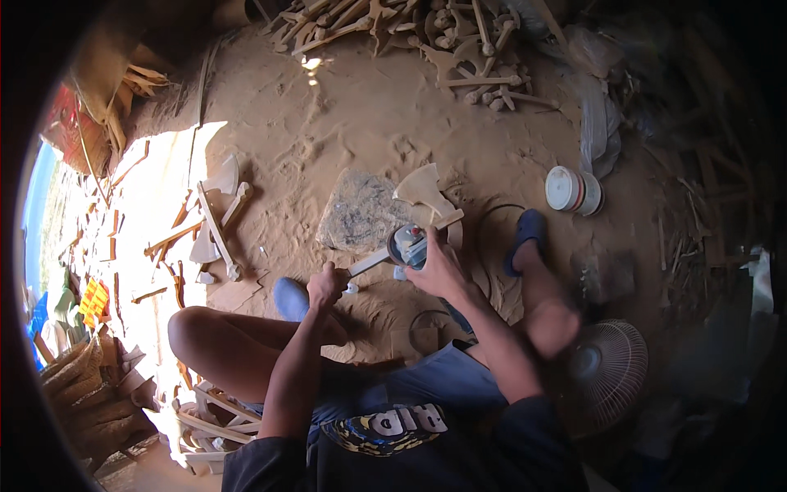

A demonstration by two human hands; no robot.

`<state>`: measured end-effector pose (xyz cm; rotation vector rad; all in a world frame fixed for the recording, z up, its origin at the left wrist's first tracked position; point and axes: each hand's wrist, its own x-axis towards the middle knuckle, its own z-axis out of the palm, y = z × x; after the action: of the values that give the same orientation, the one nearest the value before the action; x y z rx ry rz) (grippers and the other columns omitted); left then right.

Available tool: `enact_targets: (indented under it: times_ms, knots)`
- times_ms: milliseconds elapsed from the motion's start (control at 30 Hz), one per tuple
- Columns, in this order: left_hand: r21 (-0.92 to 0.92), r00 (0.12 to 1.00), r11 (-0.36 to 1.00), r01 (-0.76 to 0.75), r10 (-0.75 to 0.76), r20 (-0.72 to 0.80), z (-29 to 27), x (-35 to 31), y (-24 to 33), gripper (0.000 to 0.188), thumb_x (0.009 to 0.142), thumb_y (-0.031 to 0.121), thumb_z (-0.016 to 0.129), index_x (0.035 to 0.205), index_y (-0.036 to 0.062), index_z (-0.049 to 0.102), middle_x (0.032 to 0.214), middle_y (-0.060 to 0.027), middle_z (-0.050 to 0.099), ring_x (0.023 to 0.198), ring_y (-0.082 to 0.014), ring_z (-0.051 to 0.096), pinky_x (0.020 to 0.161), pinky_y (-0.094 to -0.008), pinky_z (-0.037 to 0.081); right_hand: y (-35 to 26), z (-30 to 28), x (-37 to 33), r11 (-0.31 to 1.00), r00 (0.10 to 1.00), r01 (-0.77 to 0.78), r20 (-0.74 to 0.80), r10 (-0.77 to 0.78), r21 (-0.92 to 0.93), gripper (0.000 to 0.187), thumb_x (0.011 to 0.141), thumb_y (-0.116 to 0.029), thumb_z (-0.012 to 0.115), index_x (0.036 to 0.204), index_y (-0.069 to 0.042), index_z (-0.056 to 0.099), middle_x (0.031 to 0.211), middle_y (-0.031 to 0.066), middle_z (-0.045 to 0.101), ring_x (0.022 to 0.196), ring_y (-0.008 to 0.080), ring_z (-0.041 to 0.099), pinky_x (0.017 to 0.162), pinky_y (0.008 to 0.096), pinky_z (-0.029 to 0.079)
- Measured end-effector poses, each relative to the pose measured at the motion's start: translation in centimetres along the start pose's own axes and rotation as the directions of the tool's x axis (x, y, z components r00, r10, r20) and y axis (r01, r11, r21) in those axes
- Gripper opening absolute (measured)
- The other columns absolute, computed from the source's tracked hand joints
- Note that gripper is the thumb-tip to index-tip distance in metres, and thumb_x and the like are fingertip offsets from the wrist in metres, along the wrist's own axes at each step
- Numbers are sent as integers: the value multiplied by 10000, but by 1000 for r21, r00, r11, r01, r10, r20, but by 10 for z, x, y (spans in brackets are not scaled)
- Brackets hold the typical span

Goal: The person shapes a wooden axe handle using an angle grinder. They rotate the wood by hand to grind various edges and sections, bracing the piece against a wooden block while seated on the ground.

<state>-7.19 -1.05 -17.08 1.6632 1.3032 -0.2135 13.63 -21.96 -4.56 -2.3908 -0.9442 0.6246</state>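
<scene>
My left hand (328,284) is closed around the handle of a pale wooden axe (420,189). The axe's broad blade points away from me, over the edge of a grey stone block (361,209). My right hand (438,266) grips an angle grinder (410,246), whose round disc lies against or just over the axe handle near the head. The grinder hides that stretch of wood, so I cannot tell whether the disc touches it. Both hands are between my bent knees, just above the sandy ground.
Similar wooden axes (215,230) lie to the left in bright sunlight. A heap of carved wooden pieces (467,49) is at the far side. On the right are a white tub (566,190) and a fan (611,373). A dark cord (484,217) loops near my right foot.
</scene>
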Motion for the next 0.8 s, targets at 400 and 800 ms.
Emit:
enact_targets:
  times_ms: [400, 800]
  knots:
    - [-230, 975, 948, 221, -208, 82, -16, -2, 8, 592, 979, 453, 406, 888, 13, 790, 767, -125, 740, 636, -234, 673, 681, -388, 547, 38, -45, 17, 951, 951, -301, -96, 294, -69, 842, 812, -287, 809, 1448, -6, 335, 1105, 367, 696, 1054, 548, 678, 897, 581, 559]
    - [-86, 990, 986, 139, -135, 49, -7, 5, 4, 647, 1024, 501, 387, 896, 8, 785, 750, -117, 729, 609, -216, 650, 640, -388, 533, 22, -17, 11, 972, 973, -228, 35, 226, 50, 1034, 788, -182, 800, 1588, 79, 200, 1306, 402, 590, 1222, 522, 608, 1047, 540, 511]
